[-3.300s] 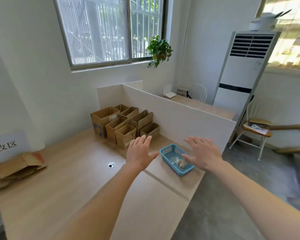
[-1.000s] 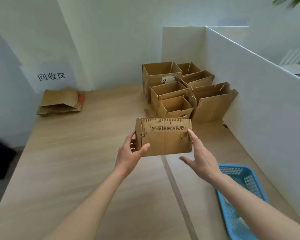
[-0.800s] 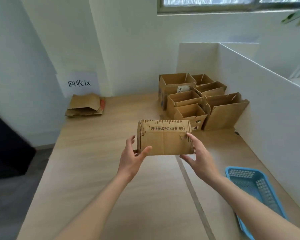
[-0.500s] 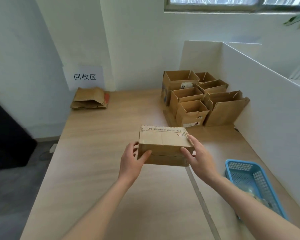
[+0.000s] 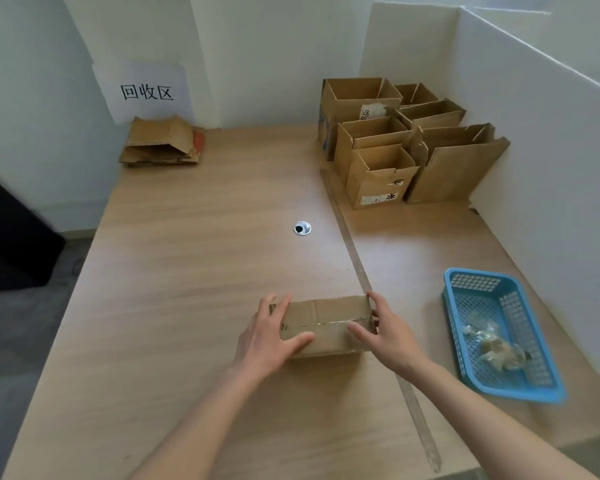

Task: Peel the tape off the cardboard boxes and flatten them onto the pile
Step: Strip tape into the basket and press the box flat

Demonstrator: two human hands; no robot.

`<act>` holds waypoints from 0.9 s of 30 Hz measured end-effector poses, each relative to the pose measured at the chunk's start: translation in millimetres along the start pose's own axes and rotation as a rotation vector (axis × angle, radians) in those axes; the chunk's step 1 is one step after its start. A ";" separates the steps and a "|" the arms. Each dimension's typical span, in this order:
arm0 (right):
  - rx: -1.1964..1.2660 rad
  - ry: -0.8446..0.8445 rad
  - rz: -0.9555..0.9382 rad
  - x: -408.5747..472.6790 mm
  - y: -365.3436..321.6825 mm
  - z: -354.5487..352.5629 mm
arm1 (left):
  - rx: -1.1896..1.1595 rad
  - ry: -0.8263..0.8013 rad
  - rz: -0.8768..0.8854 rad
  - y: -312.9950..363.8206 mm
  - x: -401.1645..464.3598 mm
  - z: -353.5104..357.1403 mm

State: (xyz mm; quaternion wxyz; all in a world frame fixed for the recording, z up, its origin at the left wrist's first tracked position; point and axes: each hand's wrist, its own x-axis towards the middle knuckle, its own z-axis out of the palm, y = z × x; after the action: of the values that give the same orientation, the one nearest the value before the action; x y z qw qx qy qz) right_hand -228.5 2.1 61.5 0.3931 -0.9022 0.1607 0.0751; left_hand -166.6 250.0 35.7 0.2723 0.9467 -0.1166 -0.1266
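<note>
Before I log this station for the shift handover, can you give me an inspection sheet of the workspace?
Surface: wooden table, metal seam strip, round grommet hole.
Job's things: taped box lying on the table; open boxes far right; flattened pile far left under a paper sign.
Clutter: blue basket holding crumpled tape.
Grips: left hand and right hand hold the taped box's ends.
Cables: nothing seen.
Surroundings: white walls, white partition.

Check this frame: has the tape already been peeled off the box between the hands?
No: a strip of clear tape still runs along the seam on top of the box, which both hands hold on the table.
</note>
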 end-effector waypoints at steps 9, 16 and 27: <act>0.112 0.072 -0.124 17.2 26.6 12.4 | 0.391 -0.045 0.316 39.7 31.2 22.6; 0.321 -0.148 -0.159 24.2 44.8 6.4 | 0.601 -0.030 0.332 47.5 35.4 46.9; 0.398 -0.091 -0.168 24.5 59.5 11.2 | 0.572 -0.049 0.422 46.8 46.2 39.9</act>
State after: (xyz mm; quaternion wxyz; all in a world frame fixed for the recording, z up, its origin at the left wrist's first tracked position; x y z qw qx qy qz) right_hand -226.4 -33.4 6.7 0.5750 -0.8129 0.0787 0.0497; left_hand -142.4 178.7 20.4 0.0135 0.9363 -0.3469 -0.0523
